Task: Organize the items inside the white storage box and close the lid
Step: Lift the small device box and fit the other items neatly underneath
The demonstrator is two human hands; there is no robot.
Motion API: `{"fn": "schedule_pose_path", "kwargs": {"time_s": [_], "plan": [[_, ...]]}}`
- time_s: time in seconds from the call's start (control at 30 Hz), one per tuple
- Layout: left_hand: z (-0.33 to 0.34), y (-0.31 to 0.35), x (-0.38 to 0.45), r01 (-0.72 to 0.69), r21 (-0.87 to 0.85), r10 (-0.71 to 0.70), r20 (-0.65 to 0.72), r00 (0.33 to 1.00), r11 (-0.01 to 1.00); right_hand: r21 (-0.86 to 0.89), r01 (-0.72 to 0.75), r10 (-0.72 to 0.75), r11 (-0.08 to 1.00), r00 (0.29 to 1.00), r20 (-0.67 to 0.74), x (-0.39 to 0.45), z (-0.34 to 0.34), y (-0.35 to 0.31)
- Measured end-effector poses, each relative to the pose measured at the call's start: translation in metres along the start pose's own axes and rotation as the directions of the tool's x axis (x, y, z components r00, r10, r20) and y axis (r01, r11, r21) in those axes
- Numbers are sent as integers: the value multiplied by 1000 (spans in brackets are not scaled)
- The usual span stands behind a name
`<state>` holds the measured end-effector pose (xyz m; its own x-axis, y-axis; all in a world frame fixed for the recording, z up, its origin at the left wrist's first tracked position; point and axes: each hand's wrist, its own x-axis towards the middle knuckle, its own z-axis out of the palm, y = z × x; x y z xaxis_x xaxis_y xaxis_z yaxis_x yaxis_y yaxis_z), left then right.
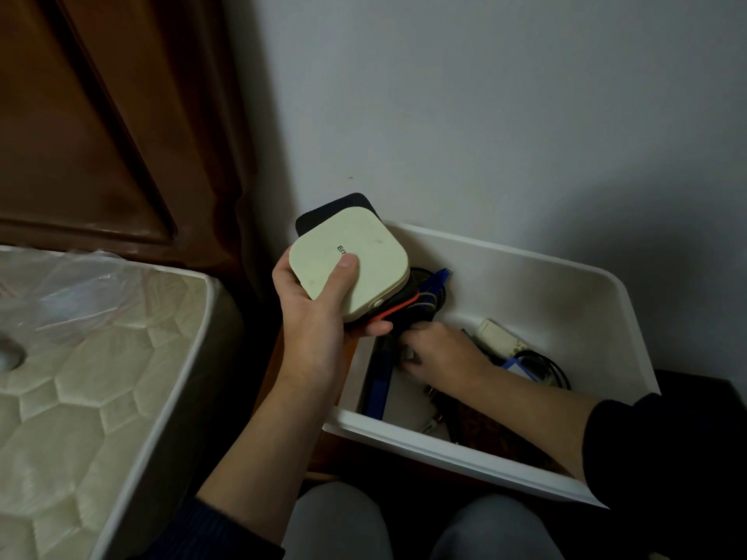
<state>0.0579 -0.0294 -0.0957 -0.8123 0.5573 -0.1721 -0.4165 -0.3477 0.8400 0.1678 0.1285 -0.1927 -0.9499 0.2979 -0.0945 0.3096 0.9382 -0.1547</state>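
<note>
The left hand (pixel 319 317) holds a small stack above the box's left rim: a cream square device (pixel 349 262) on top, thumb pressed on its face, with a black and orange-edged piece (pixel 388 311) beneath. The white storage box (pixel 566 276) stands open against the wall, no lid on it. The right hand (pixel 440 351) reaches down inside among dark cables (pixel 541 367), a blue piece (pixel 378 392) and a white adapter (pixel 499 337); whether its grip is clenched on anything, I cannot tell. A quilted mattress (pixel 93 377) lies to the left.
</note>
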Motion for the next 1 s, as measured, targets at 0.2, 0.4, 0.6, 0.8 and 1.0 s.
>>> {"fn": "schedule_pose_path", "kwargs": {"time_s": [0.2,0.4,0.6,0.8,1.0], "plan": [[2,-5,0,-9,191,-4,65,998,982,32,29,-32,999,995,92,-27,-18,24],[8,-5,-2,4,273,-31,97,995,962,-66,48,-22,997,938,346,-50,-18,38],[8,-3,-4,19,284,-45,87,995,959,-61,-102,117,993,931,345,-41,-12,27],[7,-4,-3,17,283,-42,85,995,959,-46,-146,153,988,942,297,-30,-8,26],[4,-5,-2,15,276,-43,93,995,961,-60,-177,184,982,971,153,-22,-5,29]]}}
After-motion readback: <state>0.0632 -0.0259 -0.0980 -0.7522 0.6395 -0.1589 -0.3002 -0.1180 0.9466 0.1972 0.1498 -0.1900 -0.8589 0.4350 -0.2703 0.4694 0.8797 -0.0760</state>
